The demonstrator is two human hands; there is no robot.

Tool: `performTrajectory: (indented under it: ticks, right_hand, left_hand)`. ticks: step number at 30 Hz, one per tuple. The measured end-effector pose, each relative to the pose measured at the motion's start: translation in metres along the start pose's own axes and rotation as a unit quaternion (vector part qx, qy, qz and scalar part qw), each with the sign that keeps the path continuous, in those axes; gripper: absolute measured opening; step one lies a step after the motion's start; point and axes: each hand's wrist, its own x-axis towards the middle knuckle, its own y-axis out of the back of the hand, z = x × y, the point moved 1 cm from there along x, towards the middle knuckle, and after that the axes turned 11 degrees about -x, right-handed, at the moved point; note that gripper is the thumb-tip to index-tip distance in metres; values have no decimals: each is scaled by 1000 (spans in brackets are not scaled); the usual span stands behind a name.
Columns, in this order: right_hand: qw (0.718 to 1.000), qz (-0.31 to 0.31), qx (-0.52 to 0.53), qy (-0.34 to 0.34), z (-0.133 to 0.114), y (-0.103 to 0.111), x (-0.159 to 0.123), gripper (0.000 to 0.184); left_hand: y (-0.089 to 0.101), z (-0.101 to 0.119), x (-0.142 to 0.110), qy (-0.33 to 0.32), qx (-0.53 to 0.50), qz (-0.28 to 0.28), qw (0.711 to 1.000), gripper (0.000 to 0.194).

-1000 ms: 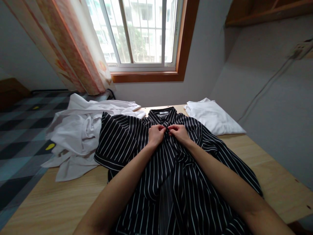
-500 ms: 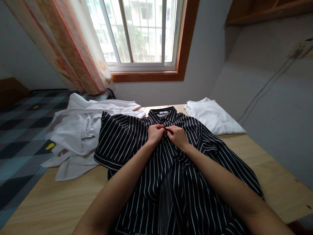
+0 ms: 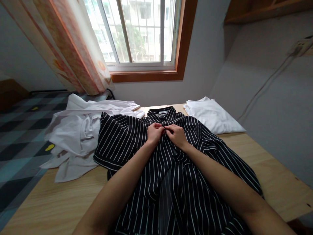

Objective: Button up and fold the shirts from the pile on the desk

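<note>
A black shirt with white stripes [image 3: 117,140] lies front up, its collar at the far end and its lower front parted. My left hand [image 3: 155,133] pinches the front edge of the shirt a little below the collar. Right beside it, my right hand [image 3: 175,134] is closed on the same front edge, fingertips nearly touching those of the left. Whether a button sits between the fingers is too small to tell. One sleeve spreads to the left, the other runs down to the right under my right forearm.
The shirt rests on a light wooden table [image 3: 274,176]. Rumpled white clothing [image 3: 75,133] hangs over its left side towards a bed with a checked cover [image 3: 19,140]. A folded white garment [image 3: 212,116] lies at the back right. Behind are a window [image 3: 141,36] and curtain [image 3: 73,49].
Both hands stay at the shirt's front edge below the collar, with only slight finger movement. The whole view has shifted very slightly.
</note>
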Motion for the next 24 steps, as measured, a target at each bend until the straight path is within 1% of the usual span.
performTrajectory:
  ticks: [4,7,10,12,14,18,21,24]
  right_hand:
    - [996,19,69,-60,7,-1,3,20]
    - [990,15,105,-89,11,-1,5,21]
    - [987,5,119,-105,14,-2,5,21]
    - [988,0,114,-100,13,-2,5,20]
    - [992,10,95,-87,12,-1,5,17]
    - [995,58,43,-65,7,3,4,12]
    - [997,51,10,-48,4,6,4,11]
    - [998,42,-22,-37,2,7,3,10]
  left_hand:
    - [2,-2,3,-33,-2,-55,998,22]
    - [3,-1,5,-50,-4,-95,994,24]
    - [5,1,5,-91,59,-105,989,22]
    - [6,3,5,-129,127,-96,979,20]
    - [6,6,2,-164,182,-87,966,18]
    - [4,10,-4,-207,225,-94,947,17]
    - [2,12,-8,-218,240,-96,941,17]
    - [2,10,-9,-205,230,-88,947,18]
